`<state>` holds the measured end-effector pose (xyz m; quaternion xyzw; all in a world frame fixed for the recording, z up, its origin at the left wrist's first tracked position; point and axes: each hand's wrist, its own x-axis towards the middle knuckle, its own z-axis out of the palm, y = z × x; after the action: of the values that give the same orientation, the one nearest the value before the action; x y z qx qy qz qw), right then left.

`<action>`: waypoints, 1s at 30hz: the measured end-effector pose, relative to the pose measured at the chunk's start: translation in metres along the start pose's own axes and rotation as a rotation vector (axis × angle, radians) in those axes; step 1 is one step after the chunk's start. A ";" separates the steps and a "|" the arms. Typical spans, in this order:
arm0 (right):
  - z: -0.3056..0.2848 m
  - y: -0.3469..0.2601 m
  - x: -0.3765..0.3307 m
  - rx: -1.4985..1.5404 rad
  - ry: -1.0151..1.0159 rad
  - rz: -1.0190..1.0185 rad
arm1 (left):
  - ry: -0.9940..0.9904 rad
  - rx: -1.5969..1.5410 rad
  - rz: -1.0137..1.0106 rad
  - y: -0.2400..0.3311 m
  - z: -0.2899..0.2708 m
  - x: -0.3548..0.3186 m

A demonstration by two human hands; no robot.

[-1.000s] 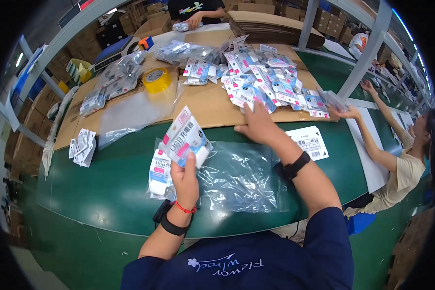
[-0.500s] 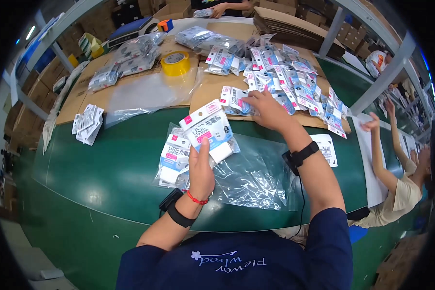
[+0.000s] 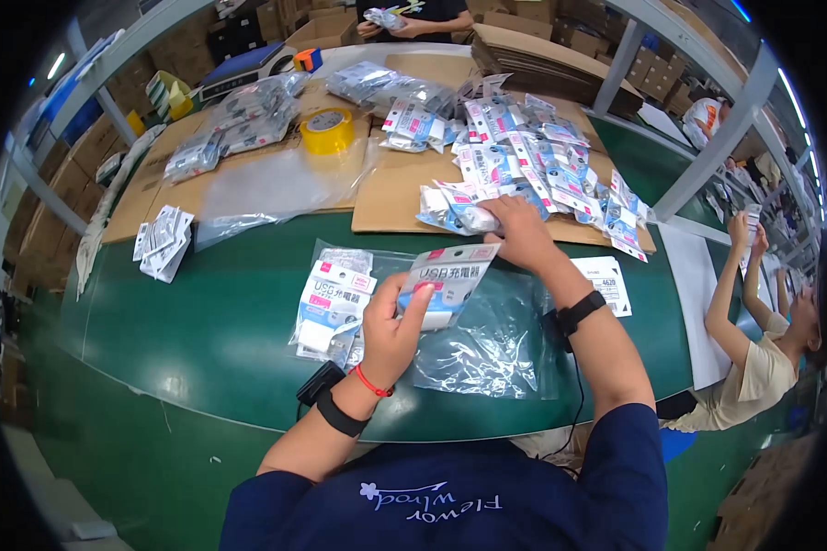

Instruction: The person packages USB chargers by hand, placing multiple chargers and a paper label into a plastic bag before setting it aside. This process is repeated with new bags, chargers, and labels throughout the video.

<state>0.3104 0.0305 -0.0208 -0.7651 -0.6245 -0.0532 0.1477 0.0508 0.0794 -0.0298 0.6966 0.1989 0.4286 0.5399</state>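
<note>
My left hand holds a flat white packaged charger with pink and blue print above the green table. My right hand reaches forward and grips another small packet at the near edge of a heap of similar packets on brown cardboard. A small stack of the same packets lies just left of my left hand. A clear plastic bag lies flat under both hands.
A yellow tape roll, bagged bundles and clear film lie on the cardboard at the back left. White leaflets sit at the far left. A label sheet lies right. Another person works at right; one stands at the back.
My right hand has drawn back from the far part of the heap to its near edge and closed on a packet. My left hand stays holding its packet, now nearer the middle.
</note>
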 end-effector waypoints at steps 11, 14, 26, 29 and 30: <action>-0.048 -0.021 -0.034 0.895 0.269 0.194 | -0.032 0.261 0.506 0.013 0.000 0.013; -0.069 -0.039 -0.062 0.971 -0.106 0.050 | 0.008 0.810 0.741 0.038 -0.002 0.018; -0.034 -0.085 -0.104 1.665 0.151 0.328 | -0.136 -0.329 -0.241 0.032 0.039 0.006; -0.032 -0.086 -0.104 1.668 0.201 0.295 | -0.310 -0.305 -0.354 0.029 0.027 0.014; -0.032 -0.086 -0.103 1.666 0.229 0.277 | -0.399 -0.295 -0.407 0.028 0.024 0.015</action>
<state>0.2084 -0.0610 -0.0041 -0.4661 -0.3419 0.3652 0.7297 0.0733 0.0671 0.0003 0.6271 0.1597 0.1911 0.7381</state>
